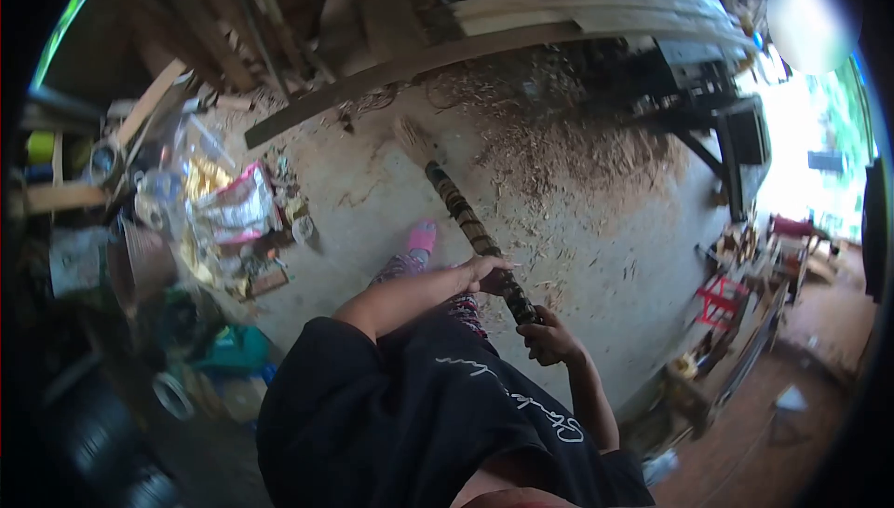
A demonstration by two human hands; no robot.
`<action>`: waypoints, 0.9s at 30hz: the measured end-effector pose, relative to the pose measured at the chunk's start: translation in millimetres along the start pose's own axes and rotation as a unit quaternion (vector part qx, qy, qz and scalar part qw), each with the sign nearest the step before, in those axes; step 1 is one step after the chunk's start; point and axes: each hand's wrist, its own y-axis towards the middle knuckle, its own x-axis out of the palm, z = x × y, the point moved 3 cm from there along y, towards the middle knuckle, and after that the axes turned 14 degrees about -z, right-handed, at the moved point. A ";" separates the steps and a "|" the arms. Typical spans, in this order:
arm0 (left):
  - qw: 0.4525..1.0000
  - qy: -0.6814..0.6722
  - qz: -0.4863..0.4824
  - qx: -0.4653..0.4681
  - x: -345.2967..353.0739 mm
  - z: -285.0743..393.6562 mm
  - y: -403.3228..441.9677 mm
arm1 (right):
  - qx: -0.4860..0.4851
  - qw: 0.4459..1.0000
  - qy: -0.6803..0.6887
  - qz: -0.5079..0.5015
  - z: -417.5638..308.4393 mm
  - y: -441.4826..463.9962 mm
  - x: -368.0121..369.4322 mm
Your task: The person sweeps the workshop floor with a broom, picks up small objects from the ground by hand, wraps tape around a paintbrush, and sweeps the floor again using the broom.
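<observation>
A broom point(456, 207) with a dark handle banded in lighter rings slants across the middle of the head view. Its pale, stiff bristles point(414, 141) meet the concrete floor point(363, 191), beside a spread of wood shavings point(549, 163). Partway down the handle, my left hand point(487, 272) is closed around it. My right hand point(551, 338) grips close to the handle's upper end, nearer my body.
A long plank point(400, 70) crosses beyond the bristles, below a black machine stand point(740, 149). Plastic bags and scraps point(237, 205) are heaped at left, near a green container point(233, 348). A red stool point(722, 301) is at right. My pink shoe point(423, 236) shows below the broom.
</observation>
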 end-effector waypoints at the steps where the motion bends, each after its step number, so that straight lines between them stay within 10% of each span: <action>1: 1.000 0.008 -0.004 -0.019 -5.7 -7.7 7.6 | -0.003 1.000 0.012 0.023 6.9 -0.3 4.5; 15: 0.959 0.143 0.101 -0.222 -27.6 -189.4 -32.3 | -0.193 0.892 0.389 0.129 232.7 -19.0 230.3; 27: 0.707 0.453 0.030 -0.543 -73.9 -425.9 -193.9 | -0.226 0.513 0.789 0.251 261.3 7.2 485.2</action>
